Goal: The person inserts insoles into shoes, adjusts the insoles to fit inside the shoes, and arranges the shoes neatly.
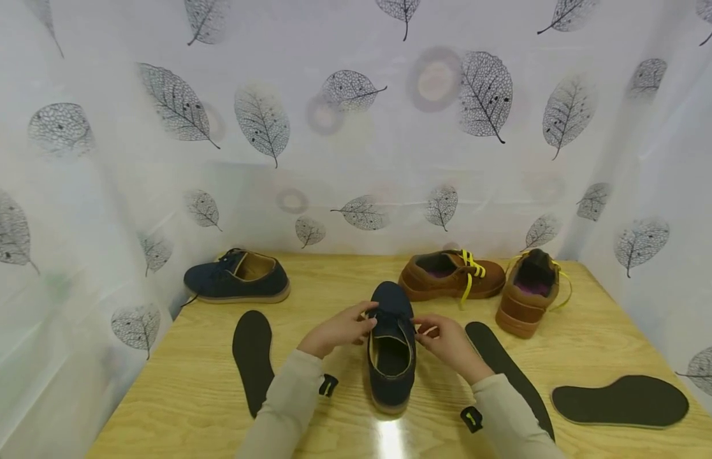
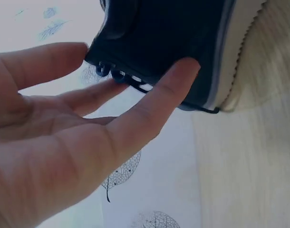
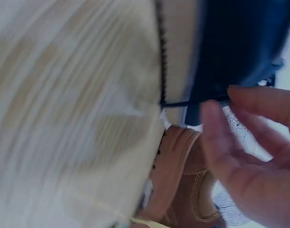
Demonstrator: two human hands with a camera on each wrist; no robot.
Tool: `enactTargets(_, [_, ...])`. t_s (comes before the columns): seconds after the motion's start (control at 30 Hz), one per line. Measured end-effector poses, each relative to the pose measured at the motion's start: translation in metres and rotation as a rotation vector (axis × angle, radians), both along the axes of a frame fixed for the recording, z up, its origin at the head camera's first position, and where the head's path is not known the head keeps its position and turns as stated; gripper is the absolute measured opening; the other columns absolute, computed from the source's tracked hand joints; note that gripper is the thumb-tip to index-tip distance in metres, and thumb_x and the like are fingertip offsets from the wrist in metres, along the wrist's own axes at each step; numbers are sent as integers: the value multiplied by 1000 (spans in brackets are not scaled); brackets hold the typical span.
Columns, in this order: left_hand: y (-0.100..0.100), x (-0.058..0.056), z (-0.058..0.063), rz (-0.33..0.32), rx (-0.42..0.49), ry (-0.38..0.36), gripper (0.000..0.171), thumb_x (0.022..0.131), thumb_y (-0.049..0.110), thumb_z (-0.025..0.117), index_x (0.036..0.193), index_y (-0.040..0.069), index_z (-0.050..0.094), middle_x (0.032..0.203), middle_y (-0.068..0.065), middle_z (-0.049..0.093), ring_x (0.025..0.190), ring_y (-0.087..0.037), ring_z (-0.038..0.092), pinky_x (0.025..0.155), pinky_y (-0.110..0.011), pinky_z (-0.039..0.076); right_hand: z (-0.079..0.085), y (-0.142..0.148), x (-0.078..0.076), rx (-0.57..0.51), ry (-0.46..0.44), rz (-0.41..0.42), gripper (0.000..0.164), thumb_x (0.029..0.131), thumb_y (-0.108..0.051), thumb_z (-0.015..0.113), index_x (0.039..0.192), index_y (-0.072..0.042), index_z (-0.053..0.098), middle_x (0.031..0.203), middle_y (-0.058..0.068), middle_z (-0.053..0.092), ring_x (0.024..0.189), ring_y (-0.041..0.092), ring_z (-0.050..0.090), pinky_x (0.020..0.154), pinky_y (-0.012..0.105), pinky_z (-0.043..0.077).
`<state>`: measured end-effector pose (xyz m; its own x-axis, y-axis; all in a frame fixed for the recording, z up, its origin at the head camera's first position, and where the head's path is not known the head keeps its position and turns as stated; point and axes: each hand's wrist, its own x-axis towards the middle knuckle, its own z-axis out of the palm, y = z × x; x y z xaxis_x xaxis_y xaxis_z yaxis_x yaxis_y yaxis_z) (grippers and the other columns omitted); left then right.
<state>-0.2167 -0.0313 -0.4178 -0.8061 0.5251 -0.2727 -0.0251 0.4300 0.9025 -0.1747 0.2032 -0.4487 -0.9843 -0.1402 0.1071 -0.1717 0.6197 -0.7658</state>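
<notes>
A navy lace-up shoe (image 1: 392, 382) stands on the table in the middle of the head view, toe pointing away, its opening toward me. On its left side is my left hand (image 1: 343, 328); in the left wrist view its fairly straight fingers touch the dark upper (image 2: 169, 38) beside the eyelets. At the shoe's right side my right hand (image 1: 447, 344) pinches a dark shoelace (image 3: 183, 103) between thumb and finger, as the right wrist view shows. The lace runs across the upper to the pale sole edge (image 3: 176, 57).
Another navy shoe (image 1: 264, 280) lies back left. Two brown shoes with yellow laces, one sideways (image 1: 424, 287) and one angled (image 1: 519, 312), stand back right. Dark insoles lie left (image 1: 254, 357), beside my right arm (image 1: 505, 370) and far right (image 1: 625, 401). A leaf-print curtain (image 1: 356, 146) hangs behind.
</notes>
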Motion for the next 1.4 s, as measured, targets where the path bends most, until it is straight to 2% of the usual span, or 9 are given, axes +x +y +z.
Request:
enactTargets(0.23, [7, -11, -9, 120, 28, 35, 38, 105, 16, 35, 136, -1, 49, 126, -18, 53, 101, -26, 55, 86, -42, 48, -7, -10, -2, 285, 293, -62, 7, 79, 1, 74, 83, -5, 72, 72, 1, 63, 62, 11, 57, 56, 27, 47])
enactTargets(0.47, [20, -16, -12, 209, 16, 187, 37, 101, 7, 36, 131, -2, 56, 135, -20, 52, 108, -28, 54, 90, -42, 43, -10, -9, -11, 317, 507, -103, 14, 79, 0, 71, 82, -11, 62, 72, 3, 68, 54, 12, 59, 50, 29, 46])
enactTargets(0.57, [25, -17, -10, 221, 46, 241, 38, 99, 2, 36, 130, -2, 57, 135, -20, 52, 125, -33, 48, 100, -46, 39, -10, -10, -15, 277, 434, -98, 13, 81, 1, 68, 86, -9, 60, 75, 6, 68, 56, 13, 60, 51, 28, 46])
enactTargets(0.67, [29, -17, -9, 213, 56, 260, 38, 98, -1, 37, 129, -1, 58, 134, -19, 52, 127, -34, 46, 103, -47, 38, -9, -11, -16, 140, 160, -130, 5, 89, -3, 61, 94, -1, 61, 75, 8, 66, 55, 14, 60, 50, 29, 48])
enactTargets(0.8, [32, -17, -10, 156, -7, 249, 38, 99, 1, 35, 130, 0, 57, 132, -20, 51, 103, -33, 55, 87, -41, 44, -8, -11, -18, -144, -234, -209, 22, 98, -9, 52, 100, 12, 59, 72, 13, 65, 55, 17, 63, 52, 32, 54])
enactTargets(0.9, [33, -17, -11, 128, -58, 244, 37, 101, 6, 35, 131, 0, 56, 127, -19, 51, 84, -27, 49, 74, -37, 39, -9, -11, -23, -292, -364, -255, 24, 97, -8, 52, 97, 15, 58, 72, 16, 66, 59, 18, 65, 55, 31, 55])
enactTargets(1.17, [35, -18, -13, 108, -56, 276, 32, 102, 11, 38, 99, -6, 64, 132, -19, 54, 122, -33, 49, 88, -40, 39, -11, -11, -29, -292, -322, -362, 17, 87, 0, 61, 93, 14, 68, 78, 16, 69, 65, 19, 68, 64, 28, 54])
enactTargets(1.27, [35, -19, -14, 105, -59, 282, 34, 102, 10, 37, 75, -1, 55, 133, -19, 54, 126, -33, 47, 88, -40, 39, -8, -14, -27, -209, -207, -393, 15, 85, -2, 64, 90, 10, 71, 77, 13, 70, 65, 17, 66, 65, 27, 51])
enactTargets(1.4, [35, -18, -16, 112, -51, 279, 33, 101, 10, 37, 77, -2, 56, 133, -19, 54, 127, -33, 46, 92, -40, 39, 0, -19, -24, -136, -8, -427, 11, 83, -2, 67, 88, 7, 72, 73, 11, 69, 63, 14, 61, 57, 23, 46])
